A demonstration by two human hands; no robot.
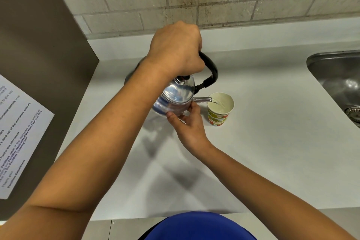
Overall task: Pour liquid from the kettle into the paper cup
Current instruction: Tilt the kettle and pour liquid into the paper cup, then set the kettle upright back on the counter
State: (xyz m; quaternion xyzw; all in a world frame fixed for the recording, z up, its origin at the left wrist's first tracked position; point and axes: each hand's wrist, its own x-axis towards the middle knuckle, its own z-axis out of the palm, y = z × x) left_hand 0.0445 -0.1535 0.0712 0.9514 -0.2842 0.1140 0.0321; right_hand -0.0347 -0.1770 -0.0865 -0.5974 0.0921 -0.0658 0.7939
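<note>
far left, a printed notice point(17, 132) sits stuck on the brown appliance side point(39, 45), its text mostly too skewed to read. moving in, the left hand point(175, 52) is clamped tight around the black handle point(209, 70), fingers curled fully round it, kettle point(175, 97) lifted off the white counter point(272, 142) and tipped to the right. below it the right hand point(188, 122) props the shiny body, fingertips point(192, 106) spread lightly against the metal near the base of the spout point(202, 99). that spout reaches over the rim of the paper cup point(219, 111), which stands upright on the counter just right of the kettle, and a thin stream seems to be falling in, though it's hard to make out. far right, the steel sink point(339, 80).
</note>
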